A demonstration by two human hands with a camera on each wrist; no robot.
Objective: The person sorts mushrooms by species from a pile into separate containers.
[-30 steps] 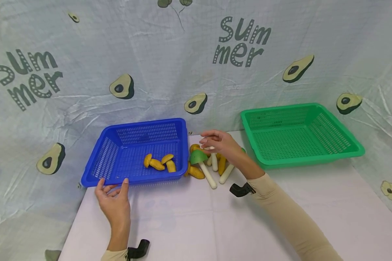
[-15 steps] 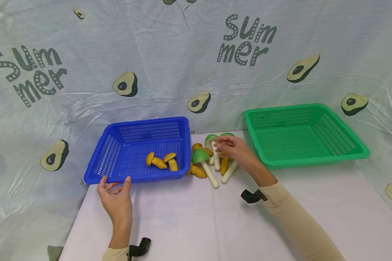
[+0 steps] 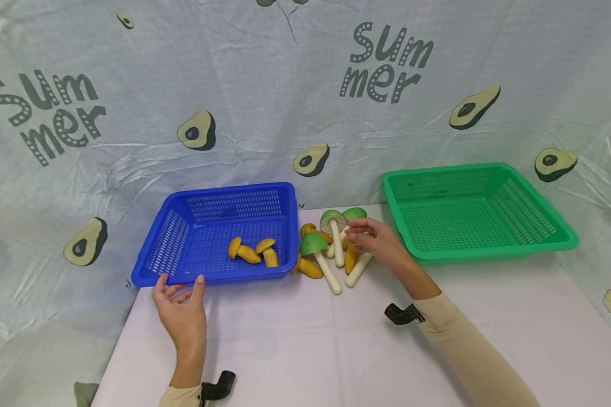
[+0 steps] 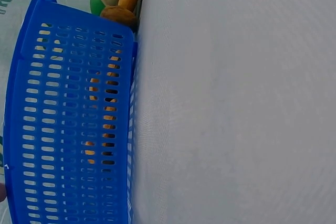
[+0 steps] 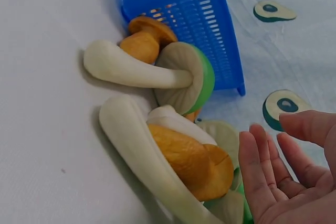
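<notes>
In front of you, the blue basket (image 3: 234, 210) looks plastic: pierced walls, smooth rim, slight sheen. Green basket (image 3: 448, 220): likewise smooth plastic. Your green-capped mushroom (image 5: 149, 75): matt stem, ridged cap underside. Yellow mushroom (image 5: 184, 158): matt. Table covering (image 3: 285, 350): matt cloth, lightly creased. Backdrop (image 3: 249, 85): wrinkled sheet, shiny creases. Your right sleeve (image 3: 473, 345): matt fabric.

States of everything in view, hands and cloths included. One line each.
Blue basket: upright, part-filled
Two yellow mushrooms: lying inside it
Green basket: upright, mesh floor showing
Loose yellow mushrooms: lying between baskets
Green-capped mushrooms: lying among those
Left hand: at blue basket's near rim
Right hand: over loose mushrooms, gripping nothing
Tablecloth: spread, lightly creased
Backdrop: hanging, wrinkled
</notes>
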